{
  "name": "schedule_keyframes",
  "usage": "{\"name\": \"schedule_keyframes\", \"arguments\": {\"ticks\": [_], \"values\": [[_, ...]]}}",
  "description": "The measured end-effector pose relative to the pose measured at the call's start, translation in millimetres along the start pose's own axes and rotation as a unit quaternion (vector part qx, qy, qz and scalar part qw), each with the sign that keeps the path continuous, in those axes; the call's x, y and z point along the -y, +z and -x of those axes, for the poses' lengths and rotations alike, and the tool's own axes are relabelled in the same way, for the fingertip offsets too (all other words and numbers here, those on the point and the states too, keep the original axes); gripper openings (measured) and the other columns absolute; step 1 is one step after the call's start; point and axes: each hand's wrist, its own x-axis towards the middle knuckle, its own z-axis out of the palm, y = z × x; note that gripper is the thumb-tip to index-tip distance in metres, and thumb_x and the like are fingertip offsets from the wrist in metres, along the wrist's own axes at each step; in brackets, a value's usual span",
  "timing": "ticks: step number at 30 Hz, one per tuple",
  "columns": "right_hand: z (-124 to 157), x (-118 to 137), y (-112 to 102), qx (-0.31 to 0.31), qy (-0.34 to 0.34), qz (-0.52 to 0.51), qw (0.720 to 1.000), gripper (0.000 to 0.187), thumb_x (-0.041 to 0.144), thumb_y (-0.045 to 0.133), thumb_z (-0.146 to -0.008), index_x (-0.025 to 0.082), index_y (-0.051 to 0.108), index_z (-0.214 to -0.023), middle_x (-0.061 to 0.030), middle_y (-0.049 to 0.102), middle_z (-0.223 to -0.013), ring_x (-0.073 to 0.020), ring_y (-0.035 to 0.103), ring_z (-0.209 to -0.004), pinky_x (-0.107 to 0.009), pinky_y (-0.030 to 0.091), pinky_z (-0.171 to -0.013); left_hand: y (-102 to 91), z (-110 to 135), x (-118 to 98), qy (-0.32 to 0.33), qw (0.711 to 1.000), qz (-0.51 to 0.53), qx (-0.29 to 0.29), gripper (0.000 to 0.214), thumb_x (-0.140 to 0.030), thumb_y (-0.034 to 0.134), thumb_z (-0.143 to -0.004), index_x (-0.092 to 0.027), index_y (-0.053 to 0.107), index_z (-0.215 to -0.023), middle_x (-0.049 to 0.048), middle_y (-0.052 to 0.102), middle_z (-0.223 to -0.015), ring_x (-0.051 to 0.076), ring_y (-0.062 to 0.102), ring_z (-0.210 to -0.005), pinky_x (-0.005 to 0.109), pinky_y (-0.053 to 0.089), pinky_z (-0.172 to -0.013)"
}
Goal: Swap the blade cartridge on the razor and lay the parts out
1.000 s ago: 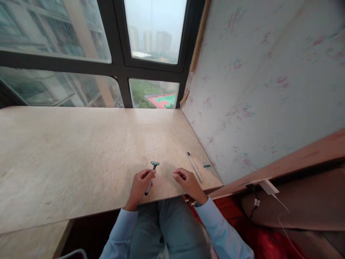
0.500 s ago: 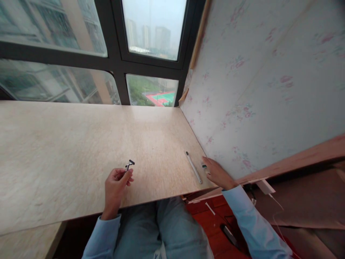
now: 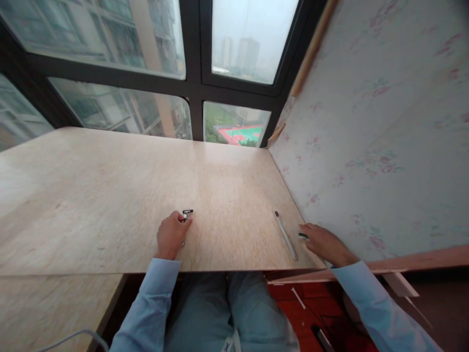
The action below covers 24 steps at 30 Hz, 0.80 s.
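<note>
Pinched in my left hand (image 3: 173, 235) is a razor (image 3: 187, 213) with a dark head and a shiny neck. Its head points away from me, just above or on the tabletop, and my fingers cover part of the handle. Over by the wall, my right hand (image 3: 324, 243) rests at the right side of the tabletop. Between its thumb and fingers sits a small dark green and white object (image 3: 303, 235), mostly hidden, whose kind I cannot make out. Left of that hand lies a slim whitish stick with a dark tip (image 3: 286, 236).
The marbled beige tabletop (image 3: 120, 195) runs back to dark-framed windows (image 3: 196, 83). A flower-patterned wall (image 3: 351, 146) borders it on the right. Below the front edge are my legs (image 3: 220, 308) and a red floor (image 3: 293, 313). A grey cable (image 3: 82, 332) curves at the lower left.
The view has swung left, so the scene sits farther right. My left hand has turned over and lowered the razor toward the tabletop. My right hand stays by the wall with the small object.
</note>
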Motion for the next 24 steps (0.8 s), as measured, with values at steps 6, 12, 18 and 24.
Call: {"name": "schedule_keyframes", "arguments": {"ticks": [6,12,18,24], "values": [[-23.2,41.8,-34.0,0.022,-0.050,-0.002,0.998,0.044,0.007,0.057,-0.072,0.015,0.064,-0.114,-0.0149,0.066,-0.114,-0.0272,0.062,-0.105,-0.036,0.048,-0.088,2.6,-3.2,0.9,0.026,0.999,0.010,0.023,0.037,-0.055,0.061,-0.076,-0.020,0.064,-0.085,0.0101,0.071,-0.077,0.027,0.066,-0.074,0.028,0.034,-0.055],[-82.0,147.4,-57.3,0.040,-0.178,-0.024,0.983,0.035,0.012,0.061,-0.075,0.014,0.063,-0.110,-0.0140,0.066,-0.108,-0.0263,0.061,-0.099,-0.034,0.046,-0.083,1.9,1.7,23.4,0.044,0.984,0.175,0.006,0.040,-0.057,0.055,-0.080,-0.019,0.065,-0.080,0.0053,0.068,-0.070,0.020,0.063,-0.068,0.027,0.041,-0.060],[-140.9,258.1,-74.3,0.049,-0.290,-0.025,0.955,0.026,0.024,0.062,-0.081,0.013,0.064,-0.105,-0.0131,0.066,-0.104,-0.0242,0.062,-0.094,-0.032,0.046,-0.077,-0.1,14.8,52.2,-0.043,0.901,0.431,-0.038,0.031,-0.048,0.057,-0.080,-0.017,0.061,-0.082,0.0000,0.061,-0.066,0.012,0.055,-0.052,0.022,0.043,-0.047],[-178.2,342.0,-73.3,0.039,-0.368,-0.011,0.929,0.022,0.028,0.060,-0.084,0.013,0.065,-0.099,-0.0131,0.069,-0.100,-0.0240,0.064,-0.089,-0.032,0.047,-0.070,-8.4,15.8,62.2,-0.127,0.840,0.504,-0.158,0.027,-0.044,0.060,-0.079,-0.017,0.059,-0.079,-0.0037,0.056,-0.061,0.008,0.048,-0.047,0.018,0.039,-0.042]]}}
